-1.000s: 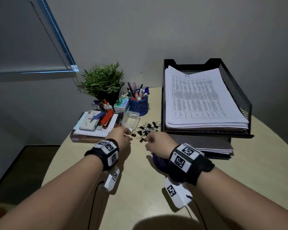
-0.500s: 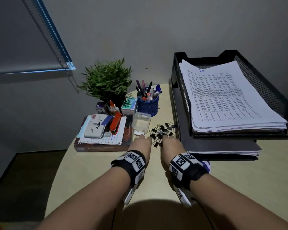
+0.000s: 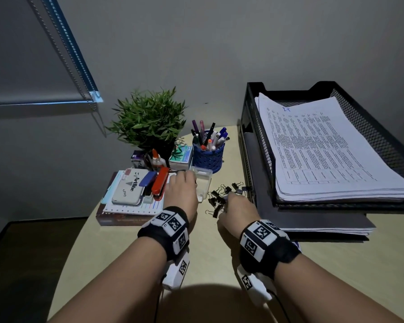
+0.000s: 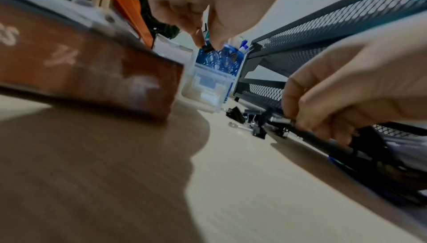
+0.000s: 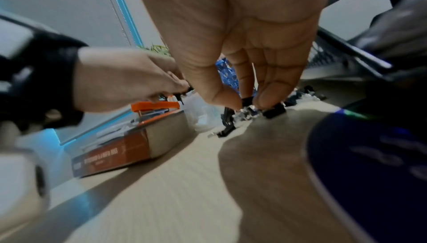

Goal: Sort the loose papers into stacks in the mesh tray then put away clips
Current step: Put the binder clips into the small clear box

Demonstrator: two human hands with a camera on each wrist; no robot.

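A pile of black binder clips (image 3: 222, 197) lies on the table between a clear plastic box (image 3: 204, 183) and the black mesh tray (image 3: 373, 136). A thick stack of printed papers (image 3: 324, 148) fills the tray. My left hand (image 3: 189, 177) hovers over the box's near left edge; in the left wrist view the left hand (image 4: 206, 45) pinches one small black clip above the clear box (image 4: 208, 86). My right hand (image 3: 230, 197) reaches into the pile. In the right wrist view the right hand (image 5: 248, 103) pinches a clip with thumb and fingertips on the table.
A book (image 3: 126, 217) at the left carries a stamp pad (image 3: 128, 190) and a red stapler (image 3: 160, 183). Behind stand a plant (image 3: 149, 122), a glue bottle and a blue pen cup (image 3: 208, 155). A dark blue round object (image 5: 369, 164) lies under my right wrist.
My left hand has lifted from the near edge of the clip pile and moved forward-left over the clear box with a clip. My right hand has pushed forward into the pile.
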